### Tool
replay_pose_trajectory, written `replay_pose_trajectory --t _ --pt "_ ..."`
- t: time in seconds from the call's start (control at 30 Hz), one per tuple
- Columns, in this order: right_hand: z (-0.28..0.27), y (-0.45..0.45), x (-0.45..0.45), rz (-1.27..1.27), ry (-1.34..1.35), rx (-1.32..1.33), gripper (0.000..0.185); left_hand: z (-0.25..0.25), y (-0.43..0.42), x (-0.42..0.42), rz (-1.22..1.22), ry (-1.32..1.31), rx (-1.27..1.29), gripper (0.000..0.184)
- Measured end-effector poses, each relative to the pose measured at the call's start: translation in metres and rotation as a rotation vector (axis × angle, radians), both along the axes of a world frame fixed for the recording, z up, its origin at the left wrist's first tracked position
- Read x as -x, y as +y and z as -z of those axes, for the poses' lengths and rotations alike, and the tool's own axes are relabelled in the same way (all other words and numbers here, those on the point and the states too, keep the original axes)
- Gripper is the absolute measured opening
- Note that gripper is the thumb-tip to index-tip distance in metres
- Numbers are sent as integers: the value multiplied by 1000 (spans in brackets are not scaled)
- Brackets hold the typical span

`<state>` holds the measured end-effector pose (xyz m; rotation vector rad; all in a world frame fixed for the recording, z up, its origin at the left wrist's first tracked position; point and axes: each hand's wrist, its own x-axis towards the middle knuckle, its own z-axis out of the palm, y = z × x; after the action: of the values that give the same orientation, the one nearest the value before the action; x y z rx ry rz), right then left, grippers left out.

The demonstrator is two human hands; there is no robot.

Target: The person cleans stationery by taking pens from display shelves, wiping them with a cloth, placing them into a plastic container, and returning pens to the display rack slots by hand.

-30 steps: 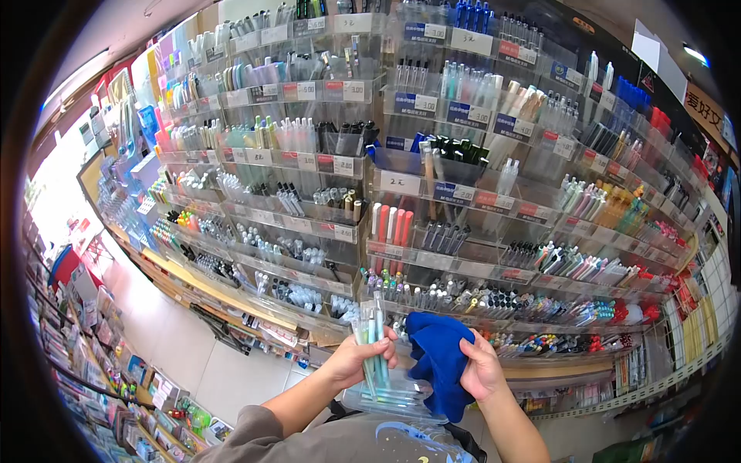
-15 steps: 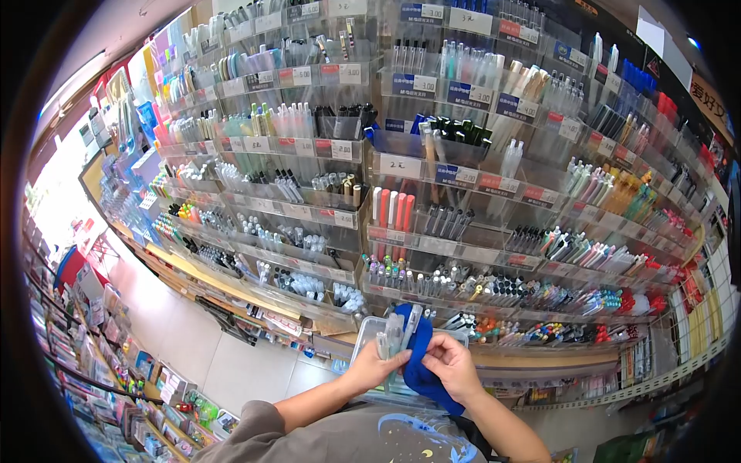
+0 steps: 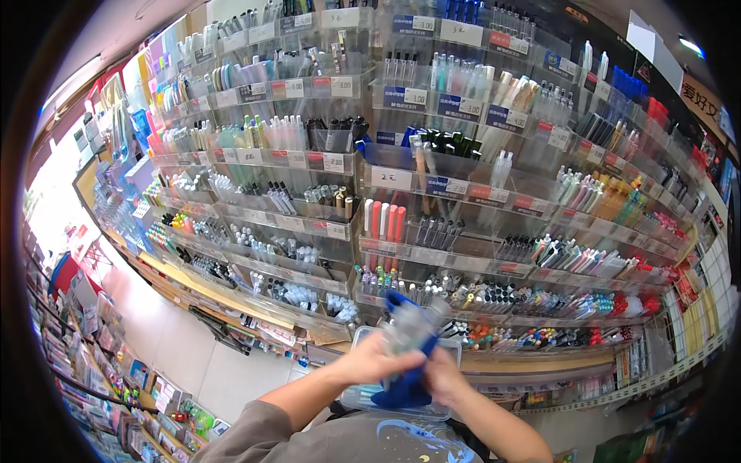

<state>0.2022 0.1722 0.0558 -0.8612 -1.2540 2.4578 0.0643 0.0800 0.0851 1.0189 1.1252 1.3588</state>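
Several clear pens (image 3: 413, 326), smeared by motion, stand up from my left hand (image 3: 380, 359), whose fingers are closed round them. A blue cloth (image 3: 403, 388) lies against the pens, partly behind them and hanging below my hands. My right hand (image 3: 444, 376) is closed on the cloth at the right of the pens, blurred. Beneath both hands is a clear plastic box (image 3: 363, 397) with light-coloured pens inside, close to my body. The hands hide much of it.
Tiered clear racks (image 3: 293, 224) full of pens, with price labels, rise in front. A wooden ledge (image 3: 540, 362) runs below them. Shelves of packaged goods (image 3: 100, 378) stand at the lower left, beside a tiled floor (image 3: 174, 339). A white wire grid (image 3: 714, 285) is at the right.
The pens and cloth, apart a second ago, have come together. My right hand has moved left to the pens. Since the last frame both are blurred, and the cloth's lower part has shifted left.
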Motion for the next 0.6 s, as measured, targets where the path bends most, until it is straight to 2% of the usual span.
replay_pose_trajectory --t 0.03,0.1,0.17,0.2,0.23,0.27,0.37,0.47,0.53,0.6 --pt "0 -4 0 -32 -86 97 20 -9 7 -5 230 342 79 20" --pt "36 10 1 -270 294 -39 11 -15 14 -28 372 247 -97 17" --pt "102 37 7 -513 670 -174 16 -18 7 -30 413 67 -14 15" --pt "104 41 12 -636 857 -239 22 -18 4 -28 430 -25 30 14" --pt "106 41 6 -579 807 -149 18 -15 0 -21 390 -8 12 16" --pt "83 36 4 -516 761 -59 16 -15 -4 -13 320 -110 22 16" --pt "6 34 11 -419 518 -405 20 -1 -12 9 117 -306 35 17" --pt "-1 42 23 -308 306 -754 31 12 -18 15 114 -396 98 19" --pt "-17 32 28 -164 297 -502 34 23 -19 11 135 -452 162 18" --pt "-19 25 33 -85 214 -485 19 30 -18 1 170 -432 176 20"
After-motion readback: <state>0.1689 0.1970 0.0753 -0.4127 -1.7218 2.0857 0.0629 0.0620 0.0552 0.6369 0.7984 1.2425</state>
